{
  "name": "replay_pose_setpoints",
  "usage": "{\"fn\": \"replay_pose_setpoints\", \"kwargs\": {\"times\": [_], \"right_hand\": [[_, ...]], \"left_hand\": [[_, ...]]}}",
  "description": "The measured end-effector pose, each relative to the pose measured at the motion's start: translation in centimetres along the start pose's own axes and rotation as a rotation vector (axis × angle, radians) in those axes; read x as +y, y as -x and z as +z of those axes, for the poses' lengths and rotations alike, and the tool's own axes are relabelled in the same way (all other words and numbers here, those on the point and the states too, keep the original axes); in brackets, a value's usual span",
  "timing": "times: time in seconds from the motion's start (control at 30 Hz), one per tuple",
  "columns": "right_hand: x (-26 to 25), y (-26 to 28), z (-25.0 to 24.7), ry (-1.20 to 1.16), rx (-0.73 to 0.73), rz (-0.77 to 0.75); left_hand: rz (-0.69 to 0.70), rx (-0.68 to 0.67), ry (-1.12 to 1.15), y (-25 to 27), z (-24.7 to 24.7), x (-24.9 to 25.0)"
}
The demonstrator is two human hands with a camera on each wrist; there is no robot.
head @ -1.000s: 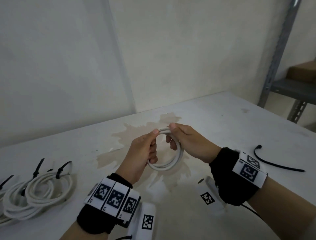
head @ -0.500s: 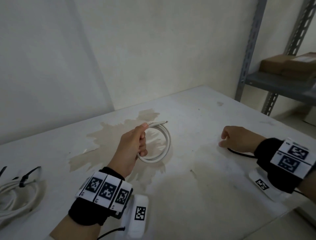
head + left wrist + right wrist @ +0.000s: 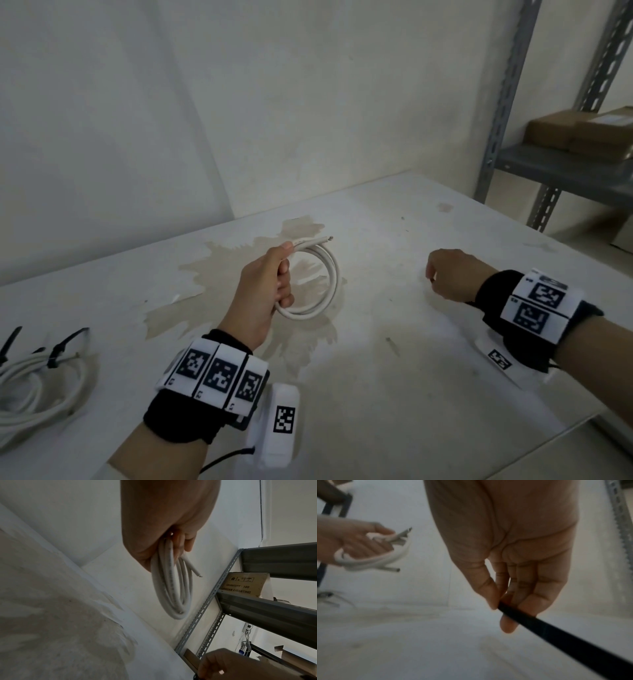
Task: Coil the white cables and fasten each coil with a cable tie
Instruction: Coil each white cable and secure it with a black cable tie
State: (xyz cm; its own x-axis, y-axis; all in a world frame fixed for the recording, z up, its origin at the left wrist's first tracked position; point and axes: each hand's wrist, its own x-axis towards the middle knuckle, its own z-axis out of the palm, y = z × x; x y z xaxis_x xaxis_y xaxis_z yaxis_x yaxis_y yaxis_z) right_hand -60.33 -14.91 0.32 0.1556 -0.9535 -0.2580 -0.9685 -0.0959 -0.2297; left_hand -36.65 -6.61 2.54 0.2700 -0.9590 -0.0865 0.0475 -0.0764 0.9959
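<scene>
Smooth round white cable coil (image 3: 317, 277) — gripped by curled left hand (image 3: 263, 291) above stained table (image 3: 394, 394); flat black cable tie (image 3: 556, 632) — pinched by right hand (image 3: 513, 561) thumb and fingers, further right.

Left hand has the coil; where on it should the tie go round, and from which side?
Wrap the black cable tie, pinched in the right hand, round the white cable coil on its free right arc, coming from the right: the left hand covers the left arc, by the loose ends.
</scene>
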Motion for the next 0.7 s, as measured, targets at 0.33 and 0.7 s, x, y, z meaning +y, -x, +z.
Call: {"fn": "replay_pose_setpoints", "kwargs": {"times": [0.33, 0.7], "right_hand": [[-8.1, 1.2, 0.2, -0.417, 0.275, -0.411], [-18.1, 3.3, 1.9, -0.855, 0.395, -0.590]], "left_hand": [[0.027, 0.117, 0.069, 0.6, -4.3, 0.6], [0.075, 0.319, 0.104, 2.0, -10.2, 1.2]]}}
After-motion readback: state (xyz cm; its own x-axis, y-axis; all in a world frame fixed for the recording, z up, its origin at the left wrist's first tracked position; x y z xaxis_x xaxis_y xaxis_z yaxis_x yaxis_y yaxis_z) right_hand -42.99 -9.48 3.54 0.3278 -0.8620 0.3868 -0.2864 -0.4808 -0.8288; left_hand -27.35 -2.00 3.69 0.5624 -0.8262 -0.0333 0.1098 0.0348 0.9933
